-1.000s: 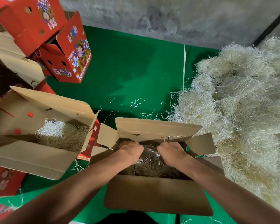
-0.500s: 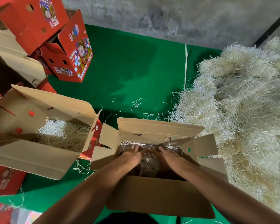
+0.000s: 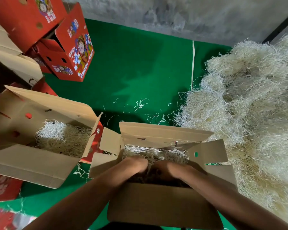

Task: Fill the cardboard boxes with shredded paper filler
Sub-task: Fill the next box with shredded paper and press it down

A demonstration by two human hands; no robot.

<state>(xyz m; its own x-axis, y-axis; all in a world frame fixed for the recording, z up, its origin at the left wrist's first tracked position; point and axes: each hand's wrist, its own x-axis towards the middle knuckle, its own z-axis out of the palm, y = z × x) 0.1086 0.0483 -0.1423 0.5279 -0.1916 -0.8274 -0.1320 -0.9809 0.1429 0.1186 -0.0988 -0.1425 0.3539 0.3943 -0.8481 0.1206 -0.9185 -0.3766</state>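
Observation:
An open cardboard box [image 3: 163,206] stands right in front of me with its flaps spread. Pale shredded paper filler [image 3: 156,153] lies inside it along the far wall. My left hand [image 3: 136,165] and my right hand [image 3: 166,168] are both deep inside this box, side by side, pressing down into the filler; their fingers are hidden in the shreds and shadow. A second open box [image 3: 32,163] to the left holds a mound of filler [image 3: 61,138]. A big heap of loose filler [image 3: 249,117] covers the floor on the right.
Red printed fruit boxes [image 3: 70,52] are stacked at the upper left, and more red boxes [image 3: 2,186] lie at the lower left. Green floor covering [image 3: 140,72] stretches to a grey wall [image 3: 173,15]. Stray shreds [image 3: 141,105] are scattered beyond the near box.
Both hands have sunk deeper into the near box and moved toward me, pushing the filler down; more pale filler shows along the box's far wall.

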